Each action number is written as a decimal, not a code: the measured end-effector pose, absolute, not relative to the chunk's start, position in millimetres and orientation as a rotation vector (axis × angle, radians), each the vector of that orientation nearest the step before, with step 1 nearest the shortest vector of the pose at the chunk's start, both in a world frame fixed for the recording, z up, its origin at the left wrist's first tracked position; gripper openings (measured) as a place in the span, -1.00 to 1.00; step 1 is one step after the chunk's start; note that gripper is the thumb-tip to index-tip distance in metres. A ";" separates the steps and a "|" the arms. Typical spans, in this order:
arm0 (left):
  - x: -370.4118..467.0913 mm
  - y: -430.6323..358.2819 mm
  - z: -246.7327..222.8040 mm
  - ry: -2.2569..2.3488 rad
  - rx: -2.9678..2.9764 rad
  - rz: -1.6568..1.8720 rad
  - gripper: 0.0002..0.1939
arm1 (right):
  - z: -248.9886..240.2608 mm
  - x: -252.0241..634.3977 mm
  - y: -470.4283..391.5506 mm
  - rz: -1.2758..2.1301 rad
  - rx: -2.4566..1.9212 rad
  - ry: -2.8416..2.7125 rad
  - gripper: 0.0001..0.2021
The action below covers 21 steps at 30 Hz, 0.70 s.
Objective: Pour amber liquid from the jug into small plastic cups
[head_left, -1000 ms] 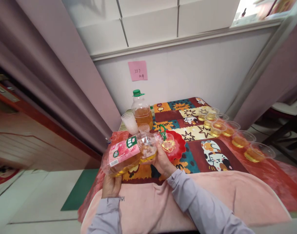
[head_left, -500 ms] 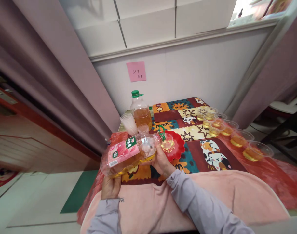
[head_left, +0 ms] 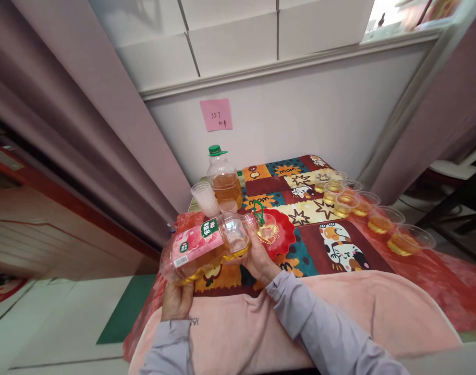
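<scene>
A clear bottle [head_left: 200, 247] with a pink label and yellow liquid lies tilted, nearly sideways, between my hands, its neck pointing right. My left hand [head_left: 178, 300] supports its base from below. Around the neck end are the fingers of my right hand [head_left: 258, 255]. The neck is over a red scalloped plate [head_left: 287, 234], where a clear cup [head_left: 268, 225] can be partly made out. A green handle ring [head_left: 258, 211] hangs at the bottle's mouth. Behind the bottle stand a small clear cup [head_left: 228, 207] and a stack of clear cups [head_left: 205, 197].
A large jug [head_left: 226, 182] with a green cap and amber liquid stands at the back left. Several cups of yellow liquid [head_left: 345, 204] line the table's right side. A patterned mat [head_left: 312, 245], red plastic sheet [head_left: 449, 286] and pink cloth [head_left: 347, 307] cover the table.
The view has shifted slightly. Both hands keep the same hold on the bottle, and its tilt looks nearly unchanged.
</scene>
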<state>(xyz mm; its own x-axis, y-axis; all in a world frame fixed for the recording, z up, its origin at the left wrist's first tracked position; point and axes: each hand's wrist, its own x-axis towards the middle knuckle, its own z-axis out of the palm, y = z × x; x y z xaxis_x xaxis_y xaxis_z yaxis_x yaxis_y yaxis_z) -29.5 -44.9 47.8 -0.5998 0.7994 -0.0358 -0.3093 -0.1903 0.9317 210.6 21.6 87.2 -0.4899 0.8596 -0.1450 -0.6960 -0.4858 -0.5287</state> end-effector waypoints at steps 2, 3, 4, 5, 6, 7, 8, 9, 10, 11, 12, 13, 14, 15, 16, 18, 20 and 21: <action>-31.4 -44.6 45.0 1.306 0.612 1.880 -0.66 | 88.4 211.0 21.5 2.068 -0.508 -0.493 -0.40; -32.2 -44.5 43.8 1.302 0.608 1.877 -0.66 | 89.2 211.3 21.4 2.066 -0.510 -0.488 -0.41; -33.0 -44.5 42.8 1.296 0.606 1.873 -0.67 | 90.0 211.6 21.2 2.063 -0.507 -0.482 -0.42; -33.7 -44.4 41.7 1.289 0.602 1.870 -0.67 | 90.8 211.9 21.0 2.060 -0.502 -0.479 -0.44; -34.5 -44.3 40.5 1.283 0.596 1.868 -0.68 | 91.5 212.1 20.9 2.058 -0.499 -0.477 -0.45; -35.3 -44.3 39.3 1.279 0.591 1.867 -0.69 | 91.9 212.2 20.9 2.057 -0.498 -0.474 -0.45; -35.9 -44.3 38.2 1.277 0.589 1.868 -0.70 | 92.0 212.3 21.0 2.058 -0.502 -0.474 -0.43; -36.5 -44.4 37.1 1.275 0.593 1.867 -0.70 | 91.9 212.2 21.2 2.061 -0.508 -0.475 -0.41; -36.9 -44.5 36.4 1.274 0.603 1.865 -0.71 | 91.6 212.1 21.4 2.063 -0.513 -0.478 -0.38; -37.1 -44.6 35.9 1.272 0.616 1.861 -0.70 | 91.3 212.0 21.6 2.065 -0.517 -0.480 -0.36; -37.2 -44.7 35.9 1.269 0.626 1.857 -0.69 | 91.0 211.9 21.8 2.067 -0.521 -0.481 -0.35; -37.2 -44.8 36.3 1.266 0.625 1.858 -0.68 | 90.9 212.0 21.9 2.071 -0.522 -0.481 -0.36; -37.1 -44.9 36.9 1.264 0.610 1.860 -0.68 | 91.0 212.1 21.9 2.072 -0.520 -0.480 -0.37; -37.0 -44.9 37.7 1.266 0.585 1.861 -0.68 | 91.3 212.3 21.8 2.068 -0.515 -0.476 -0.40; -36.8 -45.0 38.6 1.272 0.561 1.860 -0.68 | 91.8 212.6 21.6 2.065 -0.512 -0.471 -0.42; -36.7 -45.1 39.9 1.284 0.533 1.849 -0.68 | 92.8 213.1 21.4 2.063 -0.506 -0.468 -0.45; -36.5 -45.2 40.4 1.286 0.538 1.842 -0.68 | 93.5 213.4 21.4 2.066 -0.503 -0.472 -0.43; -36.4 -45.2 40.3 1.280 0.543 1.844 -0.68 | 93.7 213.5 21.5 2.070 -0.503 -0.478 -0.41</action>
